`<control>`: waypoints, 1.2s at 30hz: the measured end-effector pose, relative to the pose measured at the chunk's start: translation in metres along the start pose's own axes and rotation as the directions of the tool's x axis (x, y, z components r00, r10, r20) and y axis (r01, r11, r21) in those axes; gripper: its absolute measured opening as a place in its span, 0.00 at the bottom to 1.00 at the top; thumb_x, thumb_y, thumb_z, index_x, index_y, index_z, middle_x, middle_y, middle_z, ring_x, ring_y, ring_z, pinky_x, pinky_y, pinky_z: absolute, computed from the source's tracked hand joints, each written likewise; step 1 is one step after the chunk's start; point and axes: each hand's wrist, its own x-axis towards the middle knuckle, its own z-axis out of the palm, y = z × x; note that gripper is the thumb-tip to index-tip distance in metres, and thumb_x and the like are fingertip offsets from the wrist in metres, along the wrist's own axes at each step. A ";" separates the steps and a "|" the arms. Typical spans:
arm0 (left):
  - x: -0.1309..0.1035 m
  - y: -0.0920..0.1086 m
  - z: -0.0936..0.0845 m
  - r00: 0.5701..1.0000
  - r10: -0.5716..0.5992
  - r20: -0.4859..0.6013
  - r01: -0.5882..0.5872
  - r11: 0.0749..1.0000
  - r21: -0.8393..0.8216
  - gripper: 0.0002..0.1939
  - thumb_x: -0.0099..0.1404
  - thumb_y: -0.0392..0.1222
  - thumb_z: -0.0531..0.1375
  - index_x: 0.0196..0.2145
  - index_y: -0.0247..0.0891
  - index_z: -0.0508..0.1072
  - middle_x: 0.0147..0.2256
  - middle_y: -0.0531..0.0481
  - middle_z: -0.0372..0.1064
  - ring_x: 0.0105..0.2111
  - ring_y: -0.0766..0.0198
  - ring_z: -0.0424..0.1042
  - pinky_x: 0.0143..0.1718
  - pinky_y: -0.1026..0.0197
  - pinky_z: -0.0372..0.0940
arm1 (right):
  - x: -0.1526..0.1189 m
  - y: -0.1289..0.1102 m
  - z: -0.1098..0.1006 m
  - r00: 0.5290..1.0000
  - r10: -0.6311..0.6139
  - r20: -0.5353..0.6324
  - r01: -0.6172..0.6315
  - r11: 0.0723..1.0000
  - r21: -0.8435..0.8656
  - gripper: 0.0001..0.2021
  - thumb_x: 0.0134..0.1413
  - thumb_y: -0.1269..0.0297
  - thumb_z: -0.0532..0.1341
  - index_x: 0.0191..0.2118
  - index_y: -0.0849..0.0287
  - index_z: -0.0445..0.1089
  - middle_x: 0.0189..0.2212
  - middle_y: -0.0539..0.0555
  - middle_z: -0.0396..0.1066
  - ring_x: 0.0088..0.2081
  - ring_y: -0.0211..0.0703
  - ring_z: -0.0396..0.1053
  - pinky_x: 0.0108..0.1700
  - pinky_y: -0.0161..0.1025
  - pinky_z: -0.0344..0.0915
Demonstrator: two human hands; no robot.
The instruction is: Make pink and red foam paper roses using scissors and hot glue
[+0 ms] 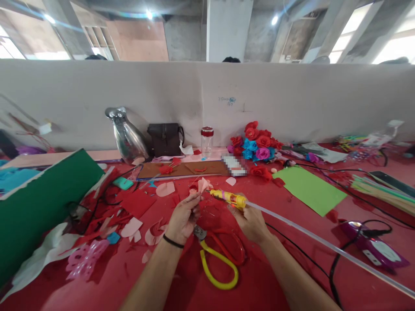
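A pale pink paper flower (203,185) is pinched between the fingers of my left hand (185,216), which wears a dark band at the wrist. My right hand (249,221) grips a yellow glue gun (228,198), its nozzle pointing left and close to the flower. From the gun's rear a long clear glue stick (311,235) runs out to the lower right. Beneath my hands lie scissors (220,259) with one yellow and one red handle. Pink paper petals (131,227) and red paper scraps are scattered left of my left hand.
Finished red, blue and purple flowers (256,144) are heaped at the back beside a glass jar (207,142). A steel jug (126,136) and dark bag (165,139) stand further left. Right are a green sheet (311,190), a purple power strip (374,246) and black cables.
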 end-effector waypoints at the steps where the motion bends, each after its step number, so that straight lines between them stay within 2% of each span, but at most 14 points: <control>1: 0.000 0.001 0.000 1.000 0.005 -0.008 -0.005 1.000 -0.006 0.07 0.48 0.26 0.62 0.28 0.31 0.72 0.22 0.54 0.68 0.13 0.80 0.53 0.12 0.76 0.49 | 0.001 0.000 -0.001 1.000 0.011 0.008 -0.012 1.000 0.024 0.14 0.57 0.57 0.51 0.39 0.60 0.68 0.31 0.56 0.74 0.32 0.46 0.71 0.34 0.36 0.61; 4: 0.000 0.004 0.000 0.999 0.036 -0.034 -0.037 0.999 -0.036 0.07 0.48 0.25 0.62 0.28 0.31 0.72 0.23 0.53 0.69 0.13 0.80 0.53 0.13 0.75 0.50 | 0.007 0.007 -0.004 0.995 0.102 0.017 -0.104 0.990 0.097 0.15 0.55 0.55 0.51 0.35 0.60 0.69 0.26 0.54 0.73 0.28 0.44 0.69 0.30 0.35 0.60; 6: 0.000 0.005 -0.001 0.998 0.059 -0.034 -0.060 0.997 -0.053 0.07 0.49 0.25 0.62 0.28 0.31 0.72 0.24 0.52 0.70 0.14 0.80 0.54 0.13 0.75 0.50 | 0.013 0.018 -0.008 0.972 0.234 -0.001 -0.233 0.969 0.087 0.16 0.54 0.53 0.51 0.31 0.60 0.68 0.24 0.54 0.71 0.27 0.45 0.69 0.28 0.35 0.59; 9: 0.000 0.004 -0.001 0.996 0.085 -0.002 -0.085 0.995 -0.057 0.08 0.48 0.26 0.62 0.28 0.32 0.73 0.24 0.52 0.70 0.14 0.80 0.54 0.13 0.75 0.51 | 0.020 0.040 -0.018 0.897 0.441 -0.025 -0.442 0.895 -0.062 0.17 0.52 0.51 0.52 0.26 0.59 0.67 0.21 0.56 0.69 0.28 0.47 0.69 0.28 0.37 0.59; 11: -0.002 0.003 0.000 0.996 0.093 0.013 -0.092 0.994 -0.053 0.08 0.48 0.26 0.63 0.28 0.32 0.73 0.24 0.52 0.70 0.14 0.80 0.55 0.14 0.75 0.51 | 0.021 0.050 -0.029 0.866 0.486 -0.117 -0.499 0.852 -0.158 0.16 0.50 0.52 0.54 0.23 0.59 0.66 0.23 0.59 0.70 0.32 0.51 0.69 0.32 0.40 0.60; 14: -0.005 0.001 0.003 0.995 0.094 0.019 -0.092 0.994 -0.052 0.07 0.49 0.27 0.62 0.28 0.31 0.73 0.24 0.52 0.70 0.14 0.79 0.56 0.15 0.75 0.52 | 0.017 0.046 -0.041 0.843 0.421 -0.333 -0.485 0.864 -0.134 0.11 0.46 0.56 0.58 0.24 0.60 0.68 0.33 0.67 0.70 0.43 0.61 0.66 0.40 0.48 0.60; 16: -0.007 0.000 0.006 0.996 0.088 0.031 -0.086 0.995 -0.057 0.07 0.49 0.27 0.62 0.29 0.32 0.72 0.24 0.52 0.70 0.14 0.79 0.56 0.15 0.75 0.53 | 0.014 0.031 -0.039 0.853 0.361 -0.378 -0.415 0.907 -0.071 0.09 0.47 0.60 0.58 0.29 0.61 0.70 0.38 0.68 0.69 0.49 0.63 0.62 0.44 0.51 0.58; 18: -0.009 -0.001 0.008 0.995 0.074 0.066 -0.069 0.995 -0.073 0.08 0.49 0.27 0.63 0.29 0.32 0.72 0.24 0.53 0.70 0.14 0.79 0.56 0.14 0.75 0.52 | 0.014 0.009 -0.024 0.901 0.299 -0.314 -0.315 0.949 -0.002 0.10 0.50 0.62 0.56 0.33 0.60 0.71 0.38 0.62 0.71 0.46 0.55 0.65 0.46 0.47 0.60; 21: -0.010 -0.004 0.008 0.988 0.041 0.147 -0.024 0.993 -0.112 0.10 0.47 0.29 0.65 0.29 0.34 0.71 0.22 0.56 0.66 0.14 0.80 0.55 0.12 0.76 0.48 | 0.018 -0.024 0.013 0.955 0.257 -0.151 -0.223 0.952 0.211 0.11 0.49 0.60 0.57 0.36 0.58 0.73 0.32 0.54 0.75 0.33 0.42 0.72 0.36 0.37 0.66; 23: -0.009 -0.007 0.007 0.981 0.017 0.192 0.006 0.993 -0.121 0.11 0.46 0.29 0.66 0.30 0.34 0.71 0.20 0.59 0.62 0.14 0.80 0.55 0.13 0.76 0.47 | 0.022 -0.040 0.037 0.928 0.372 -0.011 -0.274 0.705 0.654 0.13 0.45 0.60 0.61 0.36 0.60 0.74 0.31 0.55 0.76 0.32 0.44 0.72 0.33 0.38 0.67; 25: -0.008 -0.010 0.005 0.975 0.004 0.222 0.023 0.993 -0.118 0.12 0.45 0.30 0.67 0.30 0.34 0.72 0.19 0.59 0.61 0.14 0.80 0.55 0.13 0.76 0.48 | 0.024 -0.050 0.053 0.909 0.413 0.053 -0.259 0.462 0.848 0.13 0.40 0.59 0.65 0.34 0.60 0.75 0.29 0.54 0.76 0.30 0.43 0.71 0.33 0.38 0.67; 26: -0.007 -0.011 0.005 0.972 -0.002 0.234 0.029 0.993 -0.111 0.12 0.45 0.31 0.67 0.30 0.33 0.72 0.19 0.59 0.61 0.14 0.80 0.55 0.13 0.76 0.48 | 0.025 -0.053 0.057 0.903 0.425 0.055 -0.240 0.393 0.888 0.13 0.38 0.59 0.66 0.32 0.60 0.76 0.28 0.53 0.76 0.29 0.42 0.71 0.33 0.39 0.66; 28: -0.006 -0.014 0.005 0.971 0.001 0.240 0.025 0.994 -0.104 0.12 0.45 0.31 0.67 0.30 0.33 0.72 0.19 0.58 0.62 0.14 0.79 0.55 0.13 0.75 0.48 | 0.024 -0.054 0.060 0.894 0.448 0.029 -0.200 0.340 0.919 0.12 0.35 0.60 0.68 0.30 0.60 0.76 0.27 0.53 0.77 0.28 0.41 0.70 0.34 0.39 0.66; 36: -0.010 -0.021 0.010 0.980 0.029 0.195 -0.013 0.997 -0.082 0.17 0.42 0.35 0.70 0.30 0.35 0.70 0.21 0.58 0.63 0.16 0.79 0.58 0.14 0.75 0.48 | 0.021 -0.049 0.057 0.856 0.517 0.014 -0.186 0.282 0.941 0.09 0.33 0.63 0.69 0.27 0.58 0.77 0.26 0.50 0.76 0.28 0.39 0.68 0.33 0.36 0.63</control>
